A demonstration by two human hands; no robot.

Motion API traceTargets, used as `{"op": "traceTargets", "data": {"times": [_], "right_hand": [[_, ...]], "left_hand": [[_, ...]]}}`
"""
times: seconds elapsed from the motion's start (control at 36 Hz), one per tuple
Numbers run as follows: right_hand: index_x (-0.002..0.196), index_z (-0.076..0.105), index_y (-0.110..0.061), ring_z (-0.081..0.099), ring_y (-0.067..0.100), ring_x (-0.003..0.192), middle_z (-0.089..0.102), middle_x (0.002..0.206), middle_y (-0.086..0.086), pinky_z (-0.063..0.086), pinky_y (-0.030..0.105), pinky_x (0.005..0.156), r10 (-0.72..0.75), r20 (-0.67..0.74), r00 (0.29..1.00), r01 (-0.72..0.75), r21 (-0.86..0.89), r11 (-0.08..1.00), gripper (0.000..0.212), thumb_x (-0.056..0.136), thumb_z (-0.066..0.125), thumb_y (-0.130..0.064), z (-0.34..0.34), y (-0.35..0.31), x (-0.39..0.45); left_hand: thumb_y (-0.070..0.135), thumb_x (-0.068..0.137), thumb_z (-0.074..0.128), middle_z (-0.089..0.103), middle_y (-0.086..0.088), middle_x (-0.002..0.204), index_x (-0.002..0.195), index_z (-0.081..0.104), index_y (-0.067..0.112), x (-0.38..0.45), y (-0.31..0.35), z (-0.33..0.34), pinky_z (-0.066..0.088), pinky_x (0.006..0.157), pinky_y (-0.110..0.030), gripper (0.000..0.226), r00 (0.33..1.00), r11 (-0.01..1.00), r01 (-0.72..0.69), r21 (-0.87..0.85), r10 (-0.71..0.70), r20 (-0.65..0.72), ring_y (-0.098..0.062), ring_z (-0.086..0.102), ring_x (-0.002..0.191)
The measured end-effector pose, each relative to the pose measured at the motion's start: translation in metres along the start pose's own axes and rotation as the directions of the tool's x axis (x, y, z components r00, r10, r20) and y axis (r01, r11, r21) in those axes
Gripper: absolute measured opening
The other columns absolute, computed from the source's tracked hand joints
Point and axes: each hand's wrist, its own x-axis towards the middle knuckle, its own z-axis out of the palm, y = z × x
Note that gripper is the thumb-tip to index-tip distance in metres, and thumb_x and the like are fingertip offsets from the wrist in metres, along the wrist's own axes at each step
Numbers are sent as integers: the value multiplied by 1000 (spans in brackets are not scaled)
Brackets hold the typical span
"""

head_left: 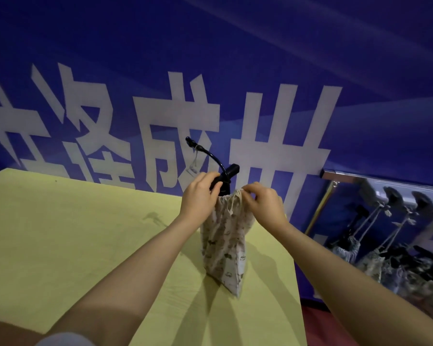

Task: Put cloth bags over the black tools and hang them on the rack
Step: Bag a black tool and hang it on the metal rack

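A black tool [225, 171] with a curved neck and a small tag stands upright over the yellow table [60, 233], its lower part inside a patterned cloth bag [225, 248]. My left hand [199, 197] grips the tool's body just above the bag's mouth. My right hand [263, 203] pinches the bag's drawstring rim on the right side. The bag's bottom corner touches the table near its right edge. A metal rack [340, 174] at the right holds several bagged tools [375, 260] hanging by cords.
A blue wall banner [160, 71] with large white characters stands right behind the table. The table's right edge [299, 283] drops off to a reddish floor [318, 320] between table and rack.
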Motion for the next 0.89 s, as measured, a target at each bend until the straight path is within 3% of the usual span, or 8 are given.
{"op": "traceTargets", "data": {"times": [0.08,0.17,0.31,0.42,0.53,0.58,0.69,0.89], "right_hand": [[89,67,-12,62,19,70,66,80,3,53,42,69,122,8,993,-117,343,932,20,96,53,-24,-4,-9,6],[77,56,-12,49,11,52,54,62,-1,43,34,54,241,11,971,-199,604,772,23,98,49,-20,-8,-19,15],[85,56,-10,49,11,62,55,72,-2,43,28,60,207,-42,977,-146,576,804,15,96,52,-19,-20,-30,28],[93,60,-10,56,11,72,60,81,-2,48,25,66,41,-103,994,-5,329,944,13,92,49,-3,-33,-40,41],[92,60,-10,51,4,57,54,65,-10,45,26,55,18,-228,973,46,272,961,10,95,51,-15,-46,-52,56],[84,58,-9,46,5,54,53,62,-6,41,23,54,90,-285,954,28,387,922,18,95,54,-23,-51,-59,60],[71,50,-7,45,16,58,46,58,1,52,43,62,214,-286,934,-16,566,824,35,97,50,-29,-54,-68,64],[100,58,-1,60,16,62,57,82,9,60,35,78,330,-25,944,-148,860,489,18,96,41,3,-67,-80,69]], "left_hand": [[21,96,52,62,-5,110,119,59,12,0,1,1,42,73,-26,26,1000,1000,4,18,-4,8,-22,59,96],[21,96,51,61,-5,112,119,58,11,1,5,0,45,74,-30,26,1000,1000,3,30,-4,23,-23,59,97],[21,95,50,55,-4,108,109,54,11,6,10,-4,44,69,-32,18,996,996,30,79,-36,84,-25,56,93],[22,92,50,43,-3,103,97,43,12,10,19,-9,46,66,-39,13,987,989,41,144,-62,150,-26,50,84],[22,92,51,40,-2,112,105,43,12,11,22,-9,42,59,-36,18,973,981,31,191,-73,218,-26,53,84],[23,92,50,40,-1,120,117,43,13,10,20,-10,40,60,-34,27,968,977,23,213,-75,241,-27,55,87],[19,93,48,39,0,129,131,37,19,5,16,-10,46,62,-38,40,958,984,13,178,-63,279,-29,58,93],[22,96,46,43,-1,123,129,42,20,-6,21,4,52,78,-46,33,925,992,101,76,-122,361,-27,58,100]]}}
